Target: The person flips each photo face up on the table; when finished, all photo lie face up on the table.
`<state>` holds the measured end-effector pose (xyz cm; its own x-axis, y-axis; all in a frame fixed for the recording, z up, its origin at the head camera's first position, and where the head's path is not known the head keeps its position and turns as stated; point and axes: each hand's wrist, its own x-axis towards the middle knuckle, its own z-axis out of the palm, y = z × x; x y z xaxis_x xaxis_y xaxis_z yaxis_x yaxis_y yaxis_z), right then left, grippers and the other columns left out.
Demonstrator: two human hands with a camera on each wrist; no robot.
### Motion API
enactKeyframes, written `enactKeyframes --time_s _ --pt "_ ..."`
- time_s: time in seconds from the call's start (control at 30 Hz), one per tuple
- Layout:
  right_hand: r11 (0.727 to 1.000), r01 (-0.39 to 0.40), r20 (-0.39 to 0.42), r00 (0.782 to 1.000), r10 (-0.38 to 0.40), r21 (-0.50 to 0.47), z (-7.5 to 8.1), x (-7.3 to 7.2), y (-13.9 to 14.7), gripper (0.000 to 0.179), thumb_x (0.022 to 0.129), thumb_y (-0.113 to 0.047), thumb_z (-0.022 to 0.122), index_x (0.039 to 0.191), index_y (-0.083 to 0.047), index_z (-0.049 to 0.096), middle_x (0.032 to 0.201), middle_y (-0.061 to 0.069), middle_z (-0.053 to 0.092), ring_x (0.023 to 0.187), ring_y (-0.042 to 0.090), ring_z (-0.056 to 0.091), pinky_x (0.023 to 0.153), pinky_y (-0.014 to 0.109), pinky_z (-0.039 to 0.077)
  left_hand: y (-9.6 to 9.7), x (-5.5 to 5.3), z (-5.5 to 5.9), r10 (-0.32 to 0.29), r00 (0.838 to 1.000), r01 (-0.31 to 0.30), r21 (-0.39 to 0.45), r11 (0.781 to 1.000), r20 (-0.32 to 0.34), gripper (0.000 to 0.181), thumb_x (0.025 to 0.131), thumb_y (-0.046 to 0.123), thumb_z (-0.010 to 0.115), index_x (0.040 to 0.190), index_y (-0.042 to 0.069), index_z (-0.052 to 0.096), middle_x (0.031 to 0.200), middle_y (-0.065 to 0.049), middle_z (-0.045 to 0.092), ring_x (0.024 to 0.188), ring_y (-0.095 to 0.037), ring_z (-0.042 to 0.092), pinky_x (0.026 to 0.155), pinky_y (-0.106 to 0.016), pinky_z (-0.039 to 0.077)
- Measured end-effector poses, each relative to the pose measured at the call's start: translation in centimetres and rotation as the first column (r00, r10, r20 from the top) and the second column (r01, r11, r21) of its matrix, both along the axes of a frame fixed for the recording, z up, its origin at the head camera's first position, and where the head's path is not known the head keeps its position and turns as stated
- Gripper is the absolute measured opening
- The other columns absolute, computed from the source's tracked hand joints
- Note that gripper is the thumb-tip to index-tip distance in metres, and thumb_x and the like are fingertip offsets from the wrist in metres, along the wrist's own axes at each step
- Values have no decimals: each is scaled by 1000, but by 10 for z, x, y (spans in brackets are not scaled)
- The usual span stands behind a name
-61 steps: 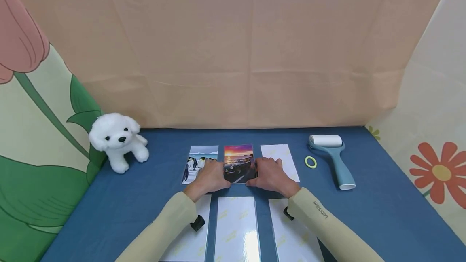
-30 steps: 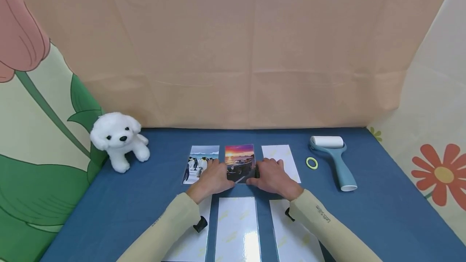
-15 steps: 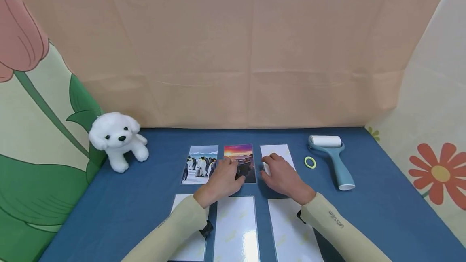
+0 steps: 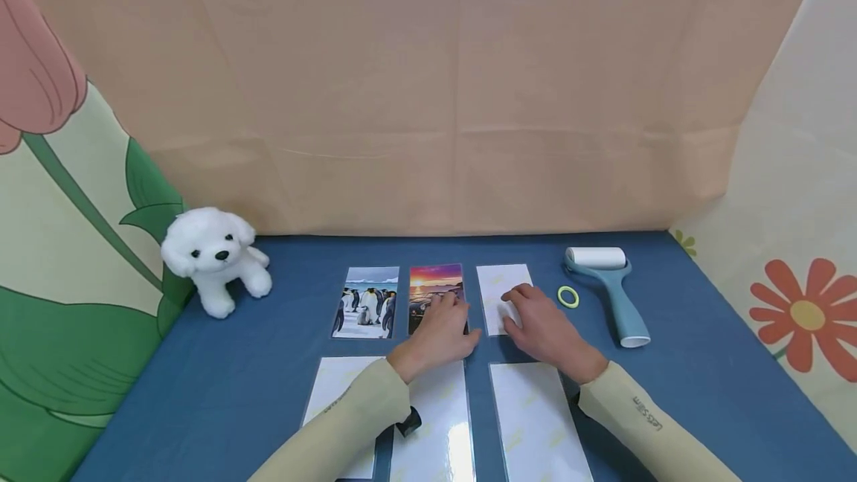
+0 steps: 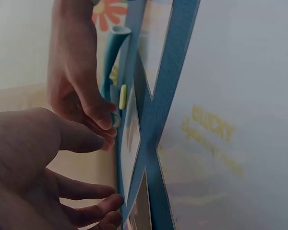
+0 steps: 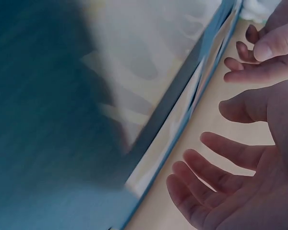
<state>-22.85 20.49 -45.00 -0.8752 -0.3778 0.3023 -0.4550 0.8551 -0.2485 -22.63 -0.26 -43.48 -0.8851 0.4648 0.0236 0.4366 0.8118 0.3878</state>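
My left hand [image 4: 438, 332] hovers over the lower part of a photo of a car at sunset [image 4: 435, 276], covering much of the car. In the left wrist view its fingers [image 5: 81, 189] are loosely bent, with nothing held. My right hand [image 4: 547, 329] is over the near right part of a white card [image 4: 498, 281], its fingers relaxed and spread in the right wrist view. Left of the car photo lies a penguin photo [image 4: 364, 307]. Nearer to me are three glossy white sheets with faint yellow print: left [image 4: 338, 374], middle [image 4: 435, 430] and right [image 4: 535, 415]. My left sleeve partly covers the left and middle ones.
A white plush dog [image 4: 217, 259] sits at the back left of the blue table [image 4: 201, 393]. At the back right lie a yellow-green ring [image 4: 567, 297] and a blue-handled roller [image 4: 623, 303] with a white cylinder. A tan backdrop [image 4: 428, 95] hangs behind.
Both hands have left the car photo's lower corners and moved rightward, the left across the photo, the right toward the white card. The penguin photo is now uncovered.
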Motion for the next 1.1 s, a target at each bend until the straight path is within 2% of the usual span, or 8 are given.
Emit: enactKeyframes --time_s 0.17,0.37,0.5,0.63,0.8,0.93,1.1 --pt "1000 27 -15 1000 -27 15 -3 4 17 30 90 -13 74 113 5 69 110 18 66 97 32 62 88 48 54 13 -1 -2 11 1000 -10 -43 999 25 50 97 37 66 125 -4 66 123 -16 55 105 -29 44 93 -44 43" --pt "998 62 -4 998 -62 29 -3 8 32 32 91 -15 74 114 6 69 110 19 65 96 32 64 86 48 56 23 -2 -5 37 998 -35 -32 999 58 47 97 39 66 115 -5 68 121 -17 52 103 -29 39 89 -43 39" --pt "995 90 2 996 -90 49 -3 9 42 33 89 -14 75 115 6 69 107 19 64 93 32 63 84 48 56 28 -4 -7 44 996 -41 -33 999 79 45 97 39 66 107 -4 69 125 -19 51 109 -31 39 93 -45 39" --pt "995 88 -4 996 -88 56 -3 10 49 30 90 -12 74 112 7 69 102 18 64 89 31 62 82 48 56 32 -5 -8 40 996 -37 -43 998 79 41 97 38 66 96 -3 70 123 -21 51 110 -32 39 94 -46 40" --pt "996 67 5 998 -68 67 -4 10 52 30 91 -12 73 112 8 69 98 17 62 87 30 58 81 48 55 36 -5 -8 44 998 -41 -59 997 54 41 98 38 64 88 -2 68 115 -21 51 106 -32 40 88 -44 40" --pt "994 70 26 997 -73 86 -3 9 52 32 91 -14 73 113 9 69 98 17 60 87 30 55 81 48 53 39 -5 -8 51 997 -50 -26 998 55 40 99 35 62 92 -4 67 111 -19 51 104 -32 40 90 -43 41" --pt "992 79 49 995 -84 96 -3 11 52 33 90 -15 75 114 7 70 98 16 56 88 30 52 80 48 52 47 -5 -8 72 990 -84 100 991 119 46 101 28 60 120 -13 60 115 -22 52 108 -33 42 97 -46 43"
